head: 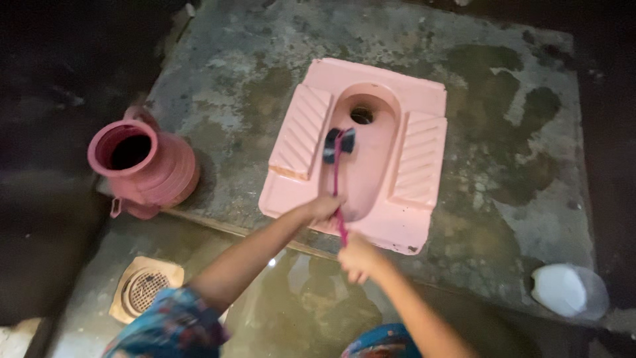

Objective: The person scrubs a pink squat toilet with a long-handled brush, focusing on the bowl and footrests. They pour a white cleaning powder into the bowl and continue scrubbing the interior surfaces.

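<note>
Far left we've got one pink plastic jug (142, 169) with ribbed sides and a wide round mouth, dark inside so we can't tell what's in it, sitting at the edge of the raised concrete slab (232, 86), which is rough, blotchy and stained with damp patches. Just below it on the lower wet floor is one square drain cover (146, 288), tan with a round perforated grate. Our left hand (324, 207) is clenched around the thin magenta handle of the toilet brush (338, 149), whose dark bristly head rests inside the bowl of the pink squat toilet pan (424, 89), just below the drain hole. The pan is glossy ceramic, with two ridged footrests, one on each side of the bowl. Our right hand (358, 257) is closed on the lower end of the same handle, so both hands are gripping one brush. Far right, one white rounded container (568, 290) sits at the slab's corner, too blurry to tell more.
</note>
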